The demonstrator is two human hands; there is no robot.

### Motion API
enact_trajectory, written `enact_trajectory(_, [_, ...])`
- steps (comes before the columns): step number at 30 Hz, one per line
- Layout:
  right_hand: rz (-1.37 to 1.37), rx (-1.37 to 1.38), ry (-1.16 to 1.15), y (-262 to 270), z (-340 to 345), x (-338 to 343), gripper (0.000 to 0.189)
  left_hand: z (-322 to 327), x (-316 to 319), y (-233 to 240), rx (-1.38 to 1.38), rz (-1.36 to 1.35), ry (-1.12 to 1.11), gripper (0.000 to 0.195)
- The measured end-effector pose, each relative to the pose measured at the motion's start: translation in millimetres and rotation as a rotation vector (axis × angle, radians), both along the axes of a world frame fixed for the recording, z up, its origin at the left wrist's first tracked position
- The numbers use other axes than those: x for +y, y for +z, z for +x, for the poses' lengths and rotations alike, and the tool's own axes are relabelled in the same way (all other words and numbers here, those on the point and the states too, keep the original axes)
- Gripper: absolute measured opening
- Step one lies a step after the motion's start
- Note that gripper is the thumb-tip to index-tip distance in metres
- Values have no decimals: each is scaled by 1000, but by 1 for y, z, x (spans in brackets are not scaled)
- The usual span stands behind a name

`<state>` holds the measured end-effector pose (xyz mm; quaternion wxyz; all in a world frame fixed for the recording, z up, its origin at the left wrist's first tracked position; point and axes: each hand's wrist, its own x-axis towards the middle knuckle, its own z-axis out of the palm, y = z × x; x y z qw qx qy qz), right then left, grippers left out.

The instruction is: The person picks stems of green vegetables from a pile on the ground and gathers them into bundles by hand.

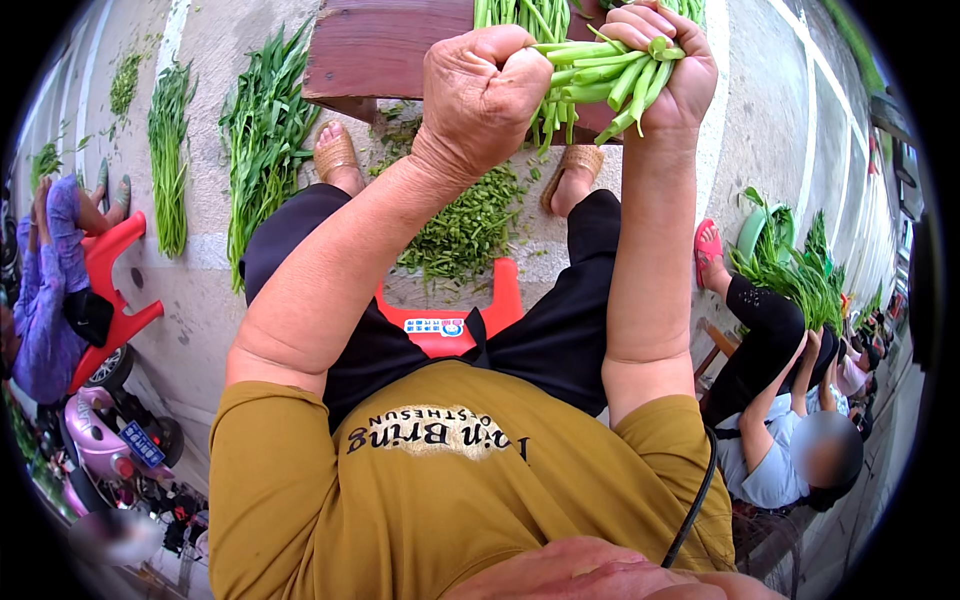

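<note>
My left hand (487, 94) is closed in a fist at the left side of a bundle of cut green stems (600, 75), with a stem running to its curled fingers. My right hand (660, 71) grips the same bundle from the right, its fingers wrapped around the stems. Both hands are raised over a reddish-brown wooden bench (375, 49). More leafy greens (517, 19), apparently water spinach, lie on the bench behind the hands. What is inside the left fist is hidden.
Chopped green trimmings (472, 221) lie between the feet, before a red plastic stool (442, 330). Long leafy bunches (266, 135) lie on the pavement at left. One seated person (52, 285) is at far left; another (765, 435) at right handles greens near a green basin (766, 232).
</note>
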<state>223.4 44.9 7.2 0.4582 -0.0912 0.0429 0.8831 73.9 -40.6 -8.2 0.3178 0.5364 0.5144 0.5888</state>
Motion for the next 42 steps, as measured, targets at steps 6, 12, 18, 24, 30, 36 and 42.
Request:
enact_trajectory(6, [84,11,-75,-3,13,8,7,-14,-2,-1,-184,-218,14,22])
enact_trajectory(12, [64,22,-66,6,30,-8,7,-33,-3,15,-229,-555,-402,21])
enact_trajectory(18, [-18,69,-8,3,27,-12,7,-31,-13,10,414,-630,-778,28])
enact_trajectory(24, [0,90,6,1,24,-6,7,-33,-10,19,343,-626,-803,33])
enact_trajectory(30, [30,42,18,0,21,-7,8,-32,-8,19,-256,-649,-740,29])
enact_trajectory(36, [92,-11,35,-7,17,-6,5,-24,-9,13,-396,-638,-711,22])
enact_trajectory(42, [123,-81,43,-6,15,-9,6,-25,-9,12,-100,-541,-677,20])
